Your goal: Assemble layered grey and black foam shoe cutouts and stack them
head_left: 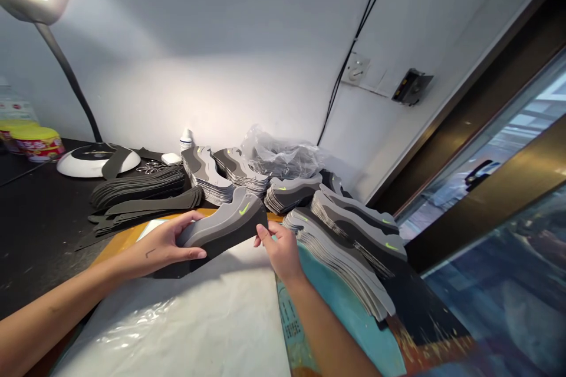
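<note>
Nearest us, our left hand [161, 245] and right hand [279, 251] pinch a grey shoe-shaped cutout [221, 227] endwise, clear of the white plastic sheet [177, 324].

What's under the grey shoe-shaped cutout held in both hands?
A dark flat piece on a white plastic sheet; the part directly beneath the cutout is hidden.

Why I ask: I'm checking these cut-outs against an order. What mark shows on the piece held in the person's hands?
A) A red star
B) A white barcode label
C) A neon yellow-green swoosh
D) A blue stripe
C. The grey shoe-shaped cut-out, held between the left hand and the right hand, shows a neon yellow-green swoosh on its upper face.
</note>
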### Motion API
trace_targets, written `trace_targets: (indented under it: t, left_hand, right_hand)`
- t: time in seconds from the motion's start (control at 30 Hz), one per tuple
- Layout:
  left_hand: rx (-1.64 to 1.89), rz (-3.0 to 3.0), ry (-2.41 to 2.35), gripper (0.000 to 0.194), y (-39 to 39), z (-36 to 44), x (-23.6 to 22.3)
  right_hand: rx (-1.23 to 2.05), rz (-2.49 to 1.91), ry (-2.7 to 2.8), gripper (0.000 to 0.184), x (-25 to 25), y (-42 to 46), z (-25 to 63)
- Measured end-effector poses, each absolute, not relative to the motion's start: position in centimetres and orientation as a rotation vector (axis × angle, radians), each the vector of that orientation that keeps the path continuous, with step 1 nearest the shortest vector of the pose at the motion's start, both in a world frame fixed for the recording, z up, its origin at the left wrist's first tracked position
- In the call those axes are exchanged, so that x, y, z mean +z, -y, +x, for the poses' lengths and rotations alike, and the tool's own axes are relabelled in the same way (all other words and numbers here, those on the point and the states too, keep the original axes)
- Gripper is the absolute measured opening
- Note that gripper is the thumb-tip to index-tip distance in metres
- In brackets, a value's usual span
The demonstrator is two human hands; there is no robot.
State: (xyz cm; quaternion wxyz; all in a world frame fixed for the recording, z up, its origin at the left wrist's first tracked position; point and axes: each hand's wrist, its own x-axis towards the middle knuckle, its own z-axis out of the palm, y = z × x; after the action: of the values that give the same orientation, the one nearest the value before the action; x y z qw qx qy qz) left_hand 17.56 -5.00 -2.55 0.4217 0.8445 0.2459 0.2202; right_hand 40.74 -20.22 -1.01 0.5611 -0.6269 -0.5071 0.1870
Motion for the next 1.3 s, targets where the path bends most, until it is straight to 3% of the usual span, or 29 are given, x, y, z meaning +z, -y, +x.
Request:
trace_targets:
  t: [0.1,0.33,0.77,0.93,1.07,1.3]
  left_hand:
    - [0.413,2.063,-0.569,0.050,5.0,17.4,-2.2]
    - [0.415,1.995,-0.576,0.039,5.6,17.7,-1.6]
    - [0.436,2.051,-0.638,0.041,5.7,17.5,-0.9]
    - [0.374,2.133,-0.636,0.040,6.3,17.9,-0.7]
    - [0.372,2.153,-0.640,0.039,6.8,18.1,-0.5]
    - [0.424,2.163,-0.652,0.041,7.2,18.2,-0.9]
  right_hand:
    - [0.400,-1.498,1.182,0.039,-0.9,20.2,41.0]
    - [0.634,-1.390,1.149,0.045,-0.8,20.4,41.0]
    - [0.723,-1.246,1.076,0.058,-1.6,19.8,41.3]
    - [0.566,-1.299,1.161,0.039,-1.4,19.7,41.5]
    - [0.535,-1.410,1.122,0.049,-1.3,19.7,41.6]
    - [0.675,-1.364,1.064,0.033,-2.0,19.1,41.4]
